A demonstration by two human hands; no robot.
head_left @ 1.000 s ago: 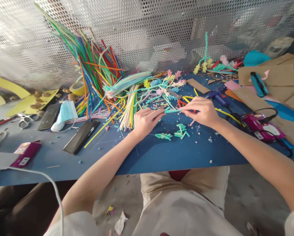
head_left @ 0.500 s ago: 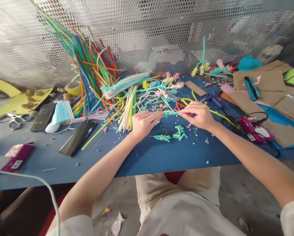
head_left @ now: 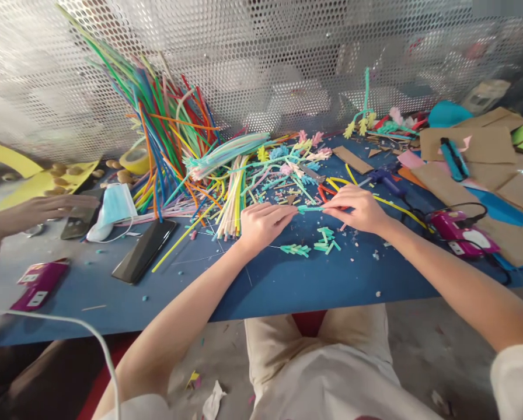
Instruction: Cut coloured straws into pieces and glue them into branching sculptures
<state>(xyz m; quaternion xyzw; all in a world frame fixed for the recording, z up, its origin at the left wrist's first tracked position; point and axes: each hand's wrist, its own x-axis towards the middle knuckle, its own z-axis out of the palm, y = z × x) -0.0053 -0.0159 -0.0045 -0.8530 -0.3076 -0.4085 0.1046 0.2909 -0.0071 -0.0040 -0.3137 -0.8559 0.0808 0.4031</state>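
Note:
A short teal pipe cleaner piece (head_left: pixel 309 209) stretches level between my hands, just above the blue table (head_left: pixel 283 286). My left hand (head_left: pixel 264 226) is closed on its left end, with thumb and fingers pressed together. At its other end my right hand (head_left: pixel 358 209) pinches it between thumb and fingertips. Below the hands lie a leaf-like row of joined teal pieces (head_left: pixel 295 250) and a small pile of cut teal pieces (head_left: pixel 326 240). A thin clear thread runs across the table left of that row.
Behind stand bundled pipe cleaners (head_left: pixel 156 128) before a perforated metal screen (head_left: pixel 244 52). At right are a purple glue gun (head_left: pixel 388 182), a magenta box (head_left: pixel 460 232) and cardboard (head_left: pixel 467 143). At left, another person's hand (head_left: pixel 55 209) is above a phone; a second phone (head_left: pixel 144 251) lies nearer.
Another person's hand has come in from the left over the farther phone and scissors. My hands keep hold of the teal piece, nearly unmoved; the view has shifted slightly.

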